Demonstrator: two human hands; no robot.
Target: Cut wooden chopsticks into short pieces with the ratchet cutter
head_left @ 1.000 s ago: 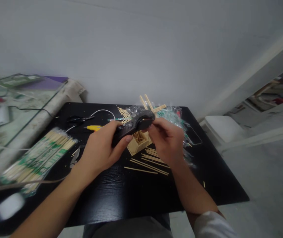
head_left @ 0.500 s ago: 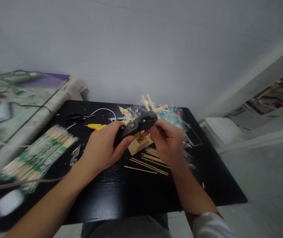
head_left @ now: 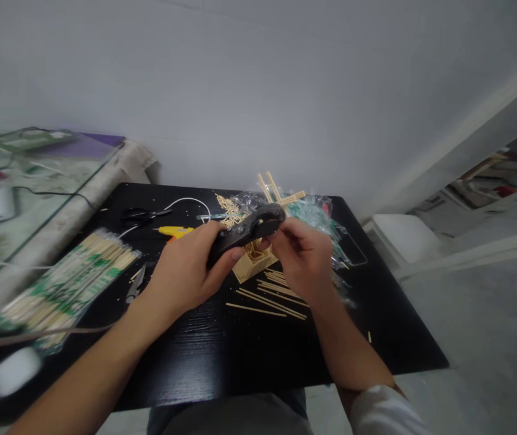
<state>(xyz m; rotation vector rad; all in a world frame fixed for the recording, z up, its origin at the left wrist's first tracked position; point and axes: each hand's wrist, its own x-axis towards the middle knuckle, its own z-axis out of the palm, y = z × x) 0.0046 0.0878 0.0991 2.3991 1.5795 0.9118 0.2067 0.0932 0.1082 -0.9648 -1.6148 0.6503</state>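
My left hand (head_left: 188,266) is wrapped round a black hand cutter (head_left: 252,228) with a curved head, held above the table and angled up to the right. Close by the cutter's head, my right hand (head_left: 301,254) is closed in a pinch. A small pale end of a bamboo stick (head_left: 261,222) shows at the jaw; my fingers and the tool hide the rest. Under both hands stands a box-like frame built of pale sticks (head_left: 250,267), partly covered. Several loose bamboo sticks (head_left: 267,302) lie on the table in front of it.
On the black table (head_left: 213,356) are a yellow glue gun (head_left: 174,231), black scissors (head_left: 143,214), a grey blade (head_left: 136,285) and packed chopsticks (head_left: 68,284). Behind my hands lie short cut pieces (head_left: 227,207) and crumpled plastic wrapping (head_left: 315,214). A white stool (head_left: 406,238) stands at the right.
The view has shifted very slightly. Both hands keep their hold at the cutter, and nothing on the table has visibly moved.
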